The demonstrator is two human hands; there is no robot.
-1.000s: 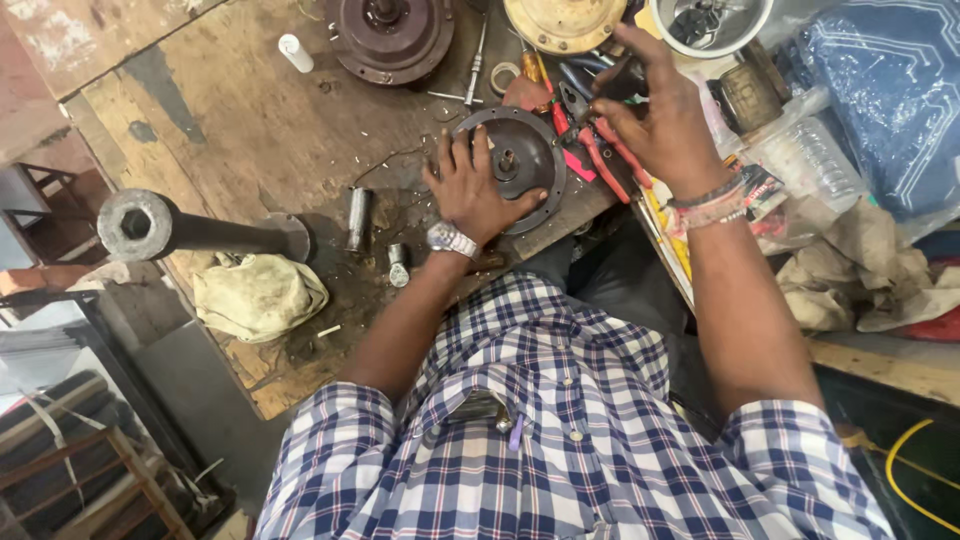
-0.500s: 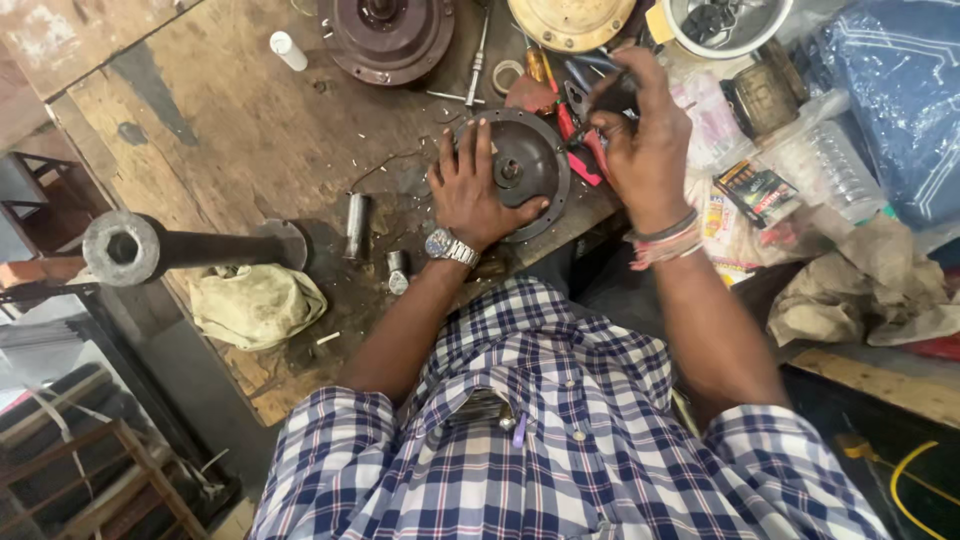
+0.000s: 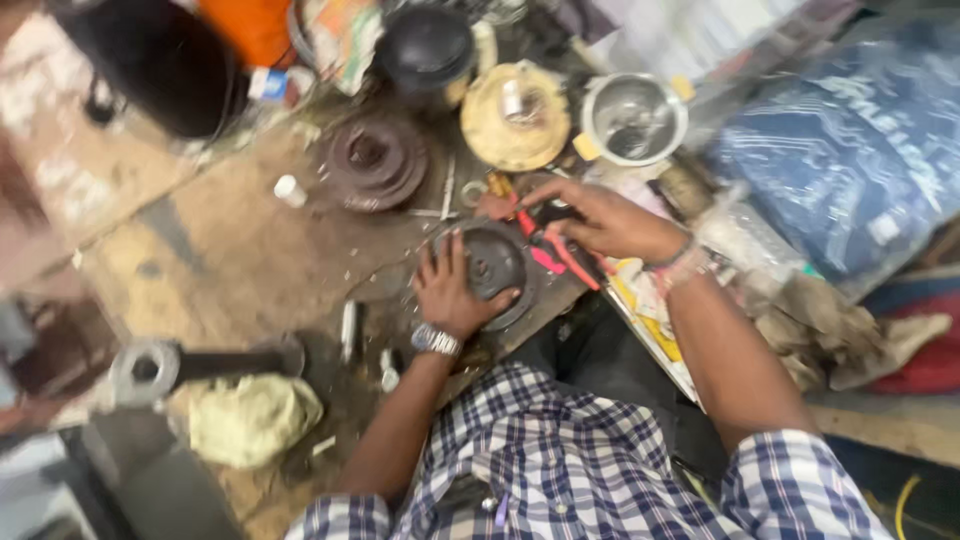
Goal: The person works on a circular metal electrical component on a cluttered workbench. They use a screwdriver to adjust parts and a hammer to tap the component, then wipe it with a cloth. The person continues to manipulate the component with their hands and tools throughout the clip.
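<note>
Near the bench (image 3: 230, 270) edge, the left hand (image 3: 452, 292) lies spread on a dark metal disc (image 3: 495, 268), which looks heavy, rigid, greasy; best gripped by its rim. The right hand (image 3: 600, 220) pinches red-handled pliers (image 3: 560, 252).

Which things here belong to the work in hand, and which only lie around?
In use:
- left hand on dark round metal disc
- right hand holding red-handled pliers

Lying about:
- grooved pulley
- steel bowl
- yellow rag
- white cap
</note>
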